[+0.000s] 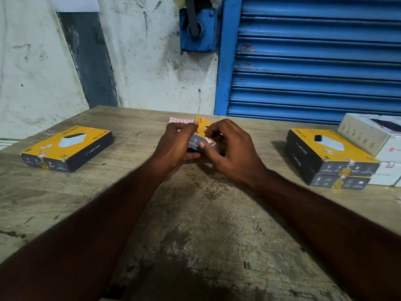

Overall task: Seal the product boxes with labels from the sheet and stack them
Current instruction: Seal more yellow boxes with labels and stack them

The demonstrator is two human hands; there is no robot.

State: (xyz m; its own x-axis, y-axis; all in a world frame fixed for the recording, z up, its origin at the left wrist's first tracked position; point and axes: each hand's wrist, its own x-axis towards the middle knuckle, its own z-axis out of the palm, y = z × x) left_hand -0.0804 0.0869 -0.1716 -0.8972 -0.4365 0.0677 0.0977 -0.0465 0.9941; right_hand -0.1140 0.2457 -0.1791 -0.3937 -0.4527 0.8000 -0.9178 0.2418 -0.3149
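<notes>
A yellow and dark product box is held just above the middle of the wooden table. My left hand grips its left side. My right hand holds its right side, with thumb and forefinger pinched at a small white label on the box's near edge. The label sheet, white with red-edged labels, lies flat behind my hands, mostly hidden. One matching box lies alone at the left. Two more matching boxes sit stacked at the right, labels on their near ends.
White boxes stand at the far right, behind and beside the stack. A scuffed white wall and a blue roller shutter close off the table's far edge. The table's near half is worn and stained.
</notes>
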